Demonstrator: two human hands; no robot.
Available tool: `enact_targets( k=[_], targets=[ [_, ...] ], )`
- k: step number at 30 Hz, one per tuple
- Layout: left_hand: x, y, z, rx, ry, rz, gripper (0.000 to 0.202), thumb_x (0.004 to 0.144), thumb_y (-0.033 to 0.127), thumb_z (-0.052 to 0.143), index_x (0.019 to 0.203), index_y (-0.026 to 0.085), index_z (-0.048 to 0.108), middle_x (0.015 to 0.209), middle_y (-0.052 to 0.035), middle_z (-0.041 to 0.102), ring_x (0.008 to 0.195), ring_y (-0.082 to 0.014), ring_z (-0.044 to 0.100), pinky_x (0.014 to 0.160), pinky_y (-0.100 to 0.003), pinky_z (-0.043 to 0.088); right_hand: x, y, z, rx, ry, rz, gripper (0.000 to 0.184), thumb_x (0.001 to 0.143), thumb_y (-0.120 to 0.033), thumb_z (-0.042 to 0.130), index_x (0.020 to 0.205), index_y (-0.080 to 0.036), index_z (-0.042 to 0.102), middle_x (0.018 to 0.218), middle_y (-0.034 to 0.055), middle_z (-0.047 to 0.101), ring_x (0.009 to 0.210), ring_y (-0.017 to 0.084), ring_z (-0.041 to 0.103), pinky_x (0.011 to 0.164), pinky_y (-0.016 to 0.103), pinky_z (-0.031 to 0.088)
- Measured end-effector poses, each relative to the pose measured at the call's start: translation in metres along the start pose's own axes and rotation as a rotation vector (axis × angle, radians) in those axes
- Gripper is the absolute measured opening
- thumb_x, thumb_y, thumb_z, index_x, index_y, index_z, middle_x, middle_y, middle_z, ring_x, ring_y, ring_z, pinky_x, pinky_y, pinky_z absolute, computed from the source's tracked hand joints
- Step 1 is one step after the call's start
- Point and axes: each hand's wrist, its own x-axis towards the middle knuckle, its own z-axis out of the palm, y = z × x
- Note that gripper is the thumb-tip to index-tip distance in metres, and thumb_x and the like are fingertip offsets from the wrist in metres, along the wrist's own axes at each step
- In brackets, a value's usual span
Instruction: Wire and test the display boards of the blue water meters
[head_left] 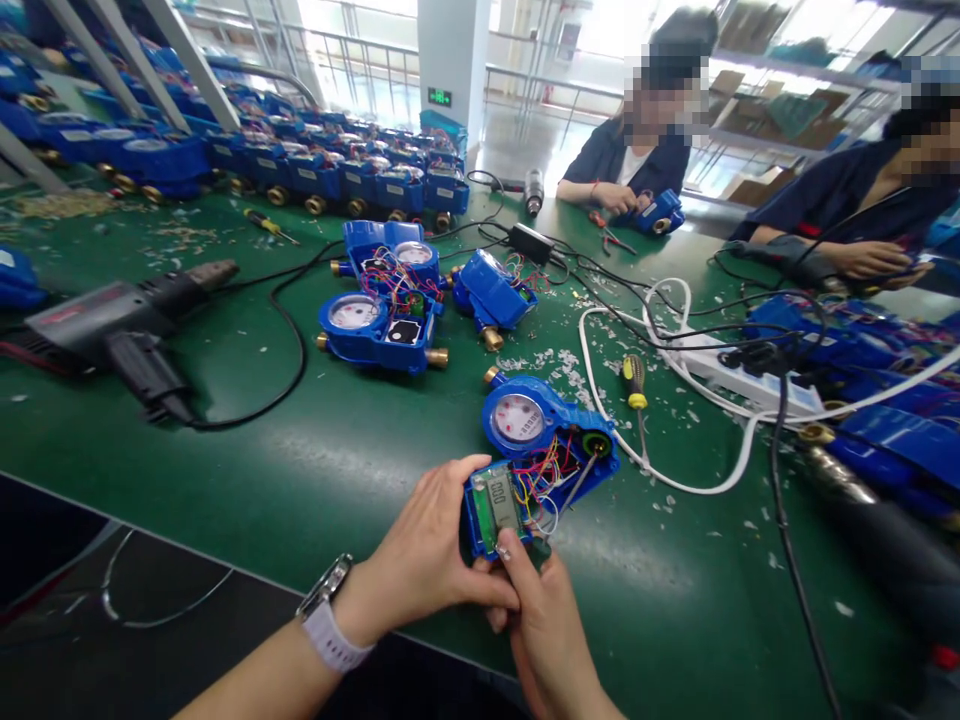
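Pinching a display board point(495, 505) between left hand point(424, 560) and right hand point(544, 635); water meter point(544, 430) attached; screwdriver point(635, 385) nearby.

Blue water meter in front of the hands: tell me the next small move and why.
Probably ease the LCD circuit board gently toward the blue water meter beside it. The left hand and right hand grip the board, and coloured wires join it to the meter's open body, so keeping them slack should avoid pinching them.

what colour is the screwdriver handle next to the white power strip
The plastic screwdriver handle is yellow and black, best seen in the head view.
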Motion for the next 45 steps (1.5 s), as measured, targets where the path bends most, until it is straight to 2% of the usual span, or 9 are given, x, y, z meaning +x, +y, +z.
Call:
enact_targets(
  k=[5, 10, 13, 17, 20, 24, 33, 40, 45],
  targets=[
    [0.007, 0.001, -0.007, -0.056, -0.112, -0.009, 0.086, 0.064, 0.041, 0.083, 0.131, 0.021, 0.034, 0.12, -0.0113, 0.057, 0.107, -0.0301, 0.059, 0.094, -0.047, 0.047, -0.01, -0.003, -0.002, -0.086, -0.048, -0.011, 0.053, 0.078, -0.068, 0.065, 0.081, -0.016, 0.058, 0.05, -0.0066, 0.045, 0.041, 0.007, 0.034, 0.04, 0.019, 0.029],
    [0.007, -0.005, -0.018, -0.1, -0.131, -0.068, 0.075, 0.068, 0.039, 0.079, 0.128, 0.02, 0.037, 0.117, -0.0115, 0.059, 0.105, -0.0293, 0.06, 0.09, -0.044, 0.048, -0.016, -0.006, -0.026, -0.294, -0.323, 0.006, 0.058, 0.078, -0.074, 0.059, 0.085, -0.016, 0.059, 0.053, -0.0043, 0.049, 0.039, 0.007, 0.034, 0.04, 0.02, 0.029],
    [0.006, -0.013, -0.028, -0.028, -0.167, -0.039, 0.074, 0.067, 0.032, 0.076, 0.129, 0.019, 0.038, 0.119, -0.0128, 0.058, 0.107, -0.0313, 0.059, 0.091, -0.046, 0.047, -0.023, -0.015, -0.046, -0.325, -0.231, -0.029, 0.058, 0.083, -0.074, 0.052, 0.103, -0.019, 0.059, 0.063, -0.0037, 0.05, 0.04, 0.007, 0.032, 0.037, 0.018, 0.025],
    [0.003, -0.023, -0.038, 0.123, -0.2, 0.001, 0.079, 0.063, 0.043, 0.08, 0.126, 0.018, 0.041, 0.115, -0.0133, 0.06, 0.1, -0.0329, 0.061, 0.086, -0.048, 0.046, -0.029, -0.046, -0.065, -0.671, -0.041, -0.332, 0.032, 0.097, -0.05, 0.047, 0.116, -0.025, 0.056, 0.072, 0.001, 0.061, 0.058, 0.015, 0.057, 0.049, 0.022, 0.046],
    [-0.001, -0.027, -0.04, 0.197, -0.203, 0.023, 0.079, 0.063, 0.046, 0.081, 0.125, 0.018, 0.04, 0.116, -0.0143, 0.061, 0.098, -0.033, 0.062, 0.084, -0.049, 0.046, -0.026, -0.07, -0.066, -1.033, -0.183, -0.679, 0.031, 0.095, -0.028, 0.055, 0.126, -0.03, 0.056, 0.095, 0.0049, 0.07, 0.078, 0.019, 0.069, 0.068, 0.026, 0.055],
    [-0.009, -0.028, -0.047, 0.177, -0.222, 0.026, 0.072, 0.066, 0.038, 0.077, 0.125, 0.018, 0.04, 0.114, -0.0124, 0.061, 0.098, -0.0311, 0.062, 0.084, -0.047, 0.046, -0.022, -0.081, -0.052, -1.198, -0.395, -0.848, 0.037, 0.093, -0.013, 0.051, 0.127, -0.028, 0.057, 0.088, 0.0026, 0.068, 0.069, 0.015, 0.068, 0.058, 0.019, 0.054],
    [-0.009, -0.025, -0.056, 0.23, -0.27, 0.068, 0.066, 0.071, 0.032, 0.071, 0.127, 0.019, 0.038, 0.117, -0.0118, 0.061, 0.101, -0.0294, 0.06, 0.088, -0.044, 0.041, -0.022, -0.058, -0.041, -1.498, -0.299, -0.945, 0.029, 0.096, -0.018, 0.04, 0.119, -0.018, 0.059, 0.085, 0.0058, 0.068, 0.053, 0.017, 0.067, 0.045, 0.025, 0.052],
    [-0.003, -0.03, -0.043, 0.323, -0.266, 0.074, 0.085, 0.065, 0.051, 0.079, 0.13, 0.016, 0.036, 0.123, -0.0159, 0.06, 0.106, -0.0344, 0.06, 0.089, -0.047, 0.037, -0.02, -0.051, -0.041, -1.65, -0.223, -0.915, 0.034, 0.095, -0.015, 0.037, 0.12, -0.016, 0.06, 0.095, 0.0083, 0.07, 0.06, 0.017, 0.069, 0.046, 0.026, 0.055],
    [0.005, -0.03, -0.044, 0.297, -0.283, 0.073, 0.072, 0.069, 0.041, 0.076, 0.126, 0.017, 0.039, 0.117, -0.0129, 0.062, 0.1, -0.031, 0.061, 0.088, -0.046, 0.04, -0.017, -0.049, -0.044, -1.642, -0.214, -0.877, 0.033, 0.096, -0.014, 0.037, 0.123, -0.018, 0.057, 0.104, 0.0083, 0.069, 0.068, 0.019, 0.071, 0.049, 0.028, 0.058]
  ],
)
